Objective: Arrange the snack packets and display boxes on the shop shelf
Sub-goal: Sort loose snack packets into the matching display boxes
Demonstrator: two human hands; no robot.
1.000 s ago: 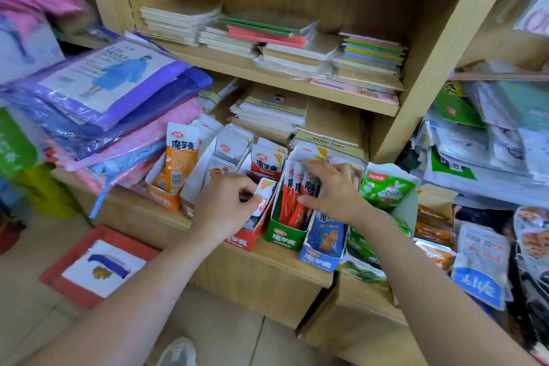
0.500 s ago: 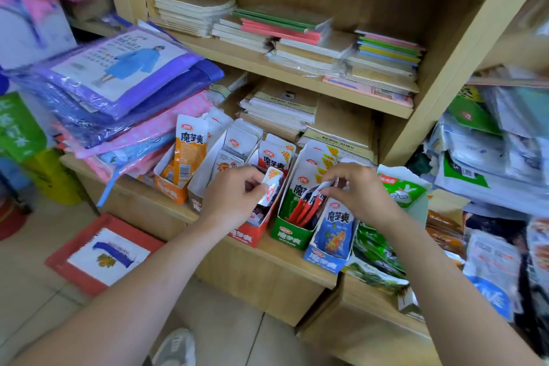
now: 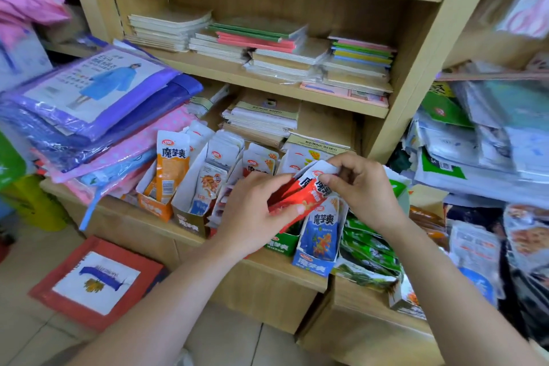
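A small bunch of red snack packets (image 3: 309,193) is lifted above the row of display boxes on the low wooden shelf (image 3: 124,217). My left hand (image 3: 255,214) grips the packets' lower ends. My right hand (image 3: 359,184) pinches their white top edges. Below them stand a green display box (image 3: 280,244) and a blue display box (image 3: 319,235) with a blue packet at its front. Further left are a brown box (image 3: 193,217) of white packets and an orange box (image 3: 157,202) with an orange packet. A red box is mostly hidden behind my left hand.
Folded raincoat packs (image 3: 98,104) are piled on the shelf's left end. Stacks of notebooks (image 3: 267,47) fill the shelves behind. Green snack bags (image 3: 368,246) and more packets crowd the right side. A red-framed mat (image 3: 95,279) lies on the tiled floor.
My right hand has pulled the red packets up out of the green box. My left hand left the red box's packets and moved right to take hold of the red bunch.
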